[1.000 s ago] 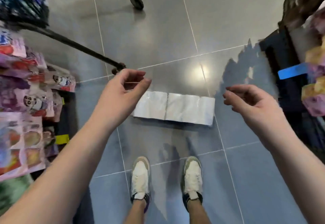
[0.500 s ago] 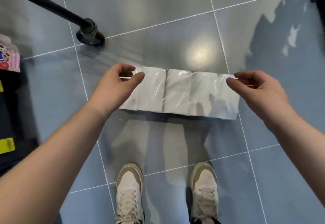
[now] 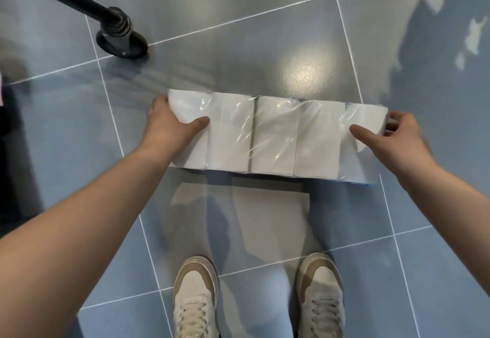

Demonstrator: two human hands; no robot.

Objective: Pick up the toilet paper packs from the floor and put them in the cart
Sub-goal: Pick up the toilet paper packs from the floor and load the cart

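A floor of grey-blue tiles [image 3: 265,32] with pale grout lines fills the head view, and a bright glare spot is seen on it at about one o'clock from centre. Across the middle, a row of toilet paper packs [image 3: 275,136] wrapped in clear film is laid sideways on the tiles, with a dark seam between the two central blocks. The row's nine o'clock end is clasped by the left hand [image 3: 169,128], thumb pressed on top and fingers wrapped round the end face. The three o'clock end is clasped by the right hand [image 3: 392,139], thumb laid on top and fingers curled behind the end; some blur is seen there. Whether the row is lifted clear of the tiles cannot be told. At six o'clock, two pale shoes [image 3: 196,298] are planted side by side. At ten o'clock, a black cart wheel [image 3: 120,40] on a slanted black bar is set on the floor, well apart from the packs.
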